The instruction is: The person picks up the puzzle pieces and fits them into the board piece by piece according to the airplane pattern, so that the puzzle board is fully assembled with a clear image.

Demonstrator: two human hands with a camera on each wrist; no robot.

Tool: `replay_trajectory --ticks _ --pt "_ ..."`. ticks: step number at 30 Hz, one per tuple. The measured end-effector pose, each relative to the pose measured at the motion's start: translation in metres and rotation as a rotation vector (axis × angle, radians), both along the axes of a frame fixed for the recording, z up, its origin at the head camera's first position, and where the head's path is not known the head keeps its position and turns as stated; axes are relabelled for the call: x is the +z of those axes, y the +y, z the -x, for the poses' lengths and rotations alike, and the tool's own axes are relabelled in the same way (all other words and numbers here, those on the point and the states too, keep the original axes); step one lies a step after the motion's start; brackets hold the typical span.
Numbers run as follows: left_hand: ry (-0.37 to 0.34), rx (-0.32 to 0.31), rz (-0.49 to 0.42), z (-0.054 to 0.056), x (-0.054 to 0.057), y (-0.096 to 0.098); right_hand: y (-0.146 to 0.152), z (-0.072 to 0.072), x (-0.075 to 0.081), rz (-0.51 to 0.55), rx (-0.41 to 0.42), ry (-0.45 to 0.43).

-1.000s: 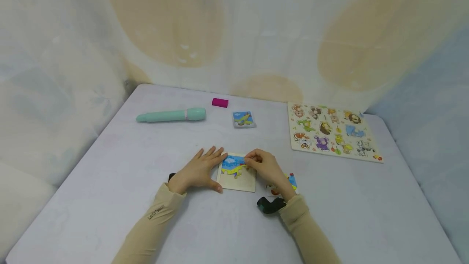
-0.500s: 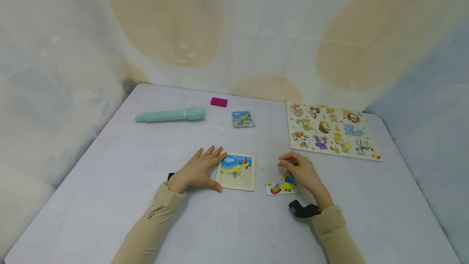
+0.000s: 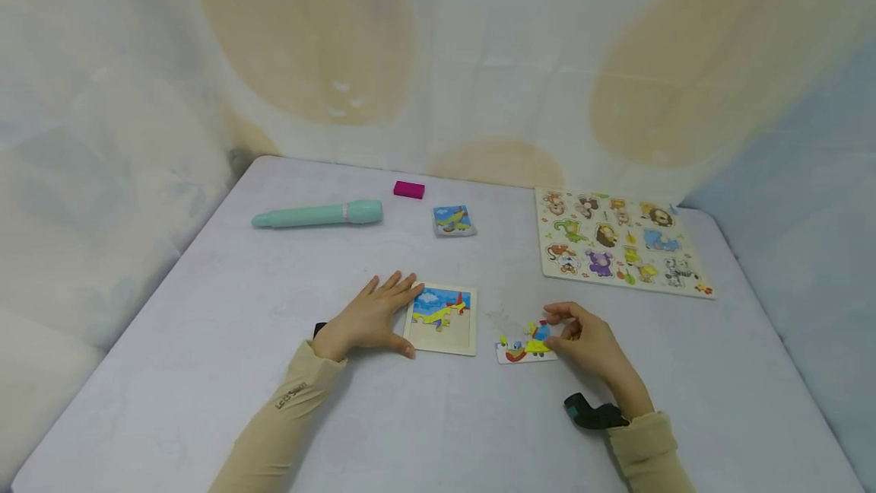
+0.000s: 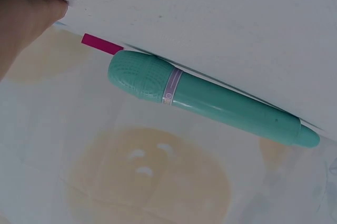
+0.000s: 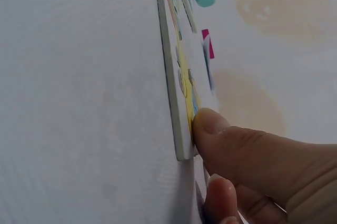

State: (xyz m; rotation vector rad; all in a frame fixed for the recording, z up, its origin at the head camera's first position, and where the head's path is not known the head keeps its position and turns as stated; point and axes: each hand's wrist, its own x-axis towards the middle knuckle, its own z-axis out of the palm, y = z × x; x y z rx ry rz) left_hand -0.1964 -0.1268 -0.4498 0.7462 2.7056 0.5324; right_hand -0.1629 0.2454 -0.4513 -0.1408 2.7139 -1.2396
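Observation:
A small square jigsaw tray [image 3: 452,341] lies in front of me in the head view. Several joined pieces [image 3: 438,306] with blue sky and a yellow plane fill its upper part; bare wood shows below. My left hand [image 3: 369,318] rests spread at the tray's left edge, fingertips and thumb touching the frame. To the right, a white-edged picture board [image 3: 513,353] bears several loose pieces. My right hand [image 3: 588,341] pinches a blue and yellow puzzle piece [image 3: 539,333] there between thumb and index finger. In the right wrist view the thumb [image 5: 210,129] presses against yellow at the board's end.
A teal toy microphone [image 3: 318,214] lies at the back left. Near it are a magenta block [image 3: 409,189] and a small wrapped plane picture [image 3: 453,221]. An animal puzzle board [image 3: 619,246] lies at the back right. Patterned cloth hangs behind the table [image 3: 205,303].
My right hand has left the tray, where a piece with red now sits at upper right, and has moved right to the loose pieces. My left hand stays put.

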Motion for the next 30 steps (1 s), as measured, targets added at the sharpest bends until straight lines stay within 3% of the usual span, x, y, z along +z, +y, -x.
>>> replay_trajectory --ticks 17,24,30 --pt "-0.001 0.004 -0.005 -0.002 0.003 0.0 -0.007 -0.003 -0.003 -0.004 0.078 -0.003" --pt "-0.012 0.002 -0.011 -0.002 0.004 0.001 -0.009 -0.001 0.0 -0.112 0.028 -0.017" --pt "-0.009 0.001 -0.011 -0.002 0.004 0.001 -0.01 0.01 0.001 -0.054 -0.024 -0.021"
